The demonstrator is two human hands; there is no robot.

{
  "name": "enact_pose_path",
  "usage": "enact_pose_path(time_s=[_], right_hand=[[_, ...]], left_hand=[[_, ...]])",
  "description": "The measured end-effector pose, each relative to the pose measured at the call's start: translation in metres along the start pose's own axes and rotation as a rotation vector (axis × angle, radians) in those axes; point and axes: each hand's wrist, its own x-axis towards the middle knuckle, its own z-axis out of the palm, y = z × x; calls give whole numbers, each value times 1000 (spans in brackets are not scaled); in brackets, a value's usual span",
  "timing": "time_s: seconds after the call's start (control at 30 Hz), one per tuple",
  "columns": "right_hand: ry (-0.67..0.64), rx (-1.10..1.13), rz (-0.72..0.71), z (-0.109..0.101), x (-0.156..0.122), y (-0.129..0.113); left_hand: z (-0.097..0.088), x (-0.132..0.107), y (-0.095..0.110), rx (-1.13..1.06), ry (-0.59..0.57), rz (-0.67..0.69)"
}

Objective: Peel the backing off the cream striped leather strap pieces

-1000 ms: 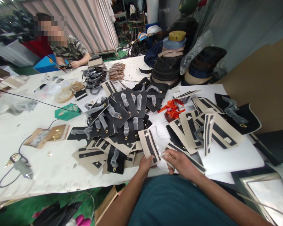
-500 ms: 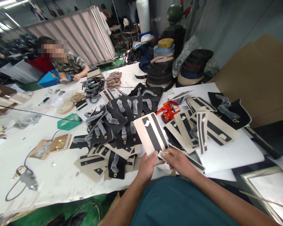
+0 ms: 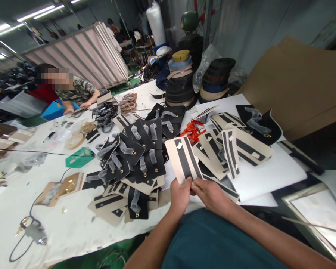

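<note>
White-topped worktable [image 3: 75, 220] crowded with loose, easily disturbed pieces

Both hands meet at the near end of a beige rectangular panel with two black lengthwise stripes [image 3: 183, 158], held at a tilt between the heaps. The left hand [image 3: 180, 194] pinches that end with its thumb on top; the right hand [image 3: 210, 192] has its thumb and fingers drawn together beside it, though what lies between them is hidden. With the grip all at one end, a hard tug from the right could twist or crease the panel. A small white patch [image 3: 179, 145] sits near its far end, askew on a stripe; if only lightly stuck, a brush could peel it away.

Right of the panel, more beige striped panels [image 3: 217, 149] overlap loosely and could slide if knocked. Left of it lie heaped black flaps with plastic-wrapped handles and gold metal clasps [image 3: 142, 140]; those hard clasps could scratch its pale face if the two rubbed. Just beyond it, crumpled orange ribbon [image 3: 194, 130] could catch a corner. Well to its left, an open brown cardboard tray [image 3: 80, 184] holds small gold fittings [image 3: 69, 186], which could scatter if a sweeping arm tipped it.
</note>
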Motion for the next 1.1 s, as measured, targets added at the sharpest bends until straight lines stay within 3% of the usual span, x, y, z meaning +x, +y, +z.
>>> enact_pose_path(time_s=[0.07,0.17,0.23,0.4,0.43,0.5,0.57,0.63,0.77,0.87,0.97,1.1], right_hand=[[-6,-5,-15,-4,-10,0],[-142,23,-107,-9,-26,-9],[-213,116,-81,-12,-32,-17],[-183,352,158,-17,-32,-22],[-175,339,158,-18,-32,-19],[-134,258,122,-19,-32,-11],[-79,132,52,-20,-32,-2],[-52,49,35,-21,-31,4],[-159,118,247,-22,-26,3],[-220,180,311,-13,-20,-8],[-213,219,306,3,-13,-20],[-234,344,319,25,-5,-36]], left_hand=[[10,11,-11,5,-21,11],[21,37,-21,-71,50,-83],[27,54,-19,-138,37,-139],[45,72,-10,-216,-404,-134],[47,71,-14,-207,-427,-120],[42,68,-28,-109,-363,-37],[23,63,-50,70,-230,98],[-10,58,-74,259,-119,247],[-92,49,-108,580,95,442],[-140,50,-115,713,223,479],[-165,64,-113,817,326,484],[-177,93,-109,896,444,474]])
